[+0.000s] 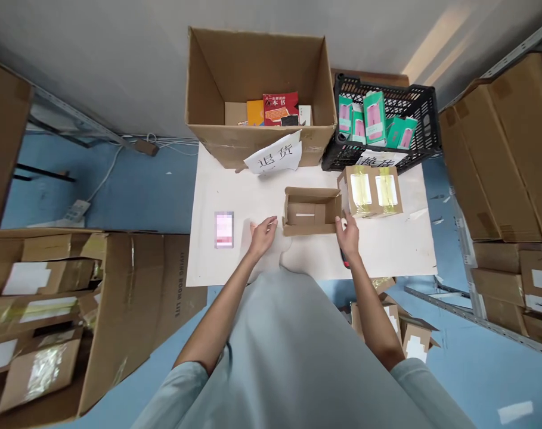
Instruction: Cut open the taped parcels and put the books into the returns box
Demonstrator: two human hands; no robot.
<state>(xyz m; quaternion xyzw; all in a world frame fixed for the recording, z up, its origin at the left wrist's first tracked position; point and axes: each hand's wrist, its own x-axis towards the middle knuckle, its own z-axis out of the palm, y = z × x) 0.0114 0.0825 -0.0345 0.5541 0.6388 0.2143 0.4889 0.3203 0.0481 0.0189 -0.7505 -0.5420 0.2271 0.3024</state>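
A small open cardboard box (312,227) stands on the white table (315,259), with a thin white strip inside it. My right hand (349,238) is at the box's right end, fingers closed at its edge; a dark and red object (344,258) lies beneath that hand, partly hidden. Just left of the box, my left hand (263,236) is raised, holding nothing, with its fingers apart. A pink, blurred rectangle (224,230) lies on the table's left side. Two taped cartons (371,190) with white labels sit behind my right hand.
At the back stand a large carton (257,140) holding books and a black crate (425,128) of green-and-pink boxes, both with paper signs. A big carton of parcels (132,286) is at the left, stacked cartons (498,161) at the right, and opened boxes (416,339) on the floor.
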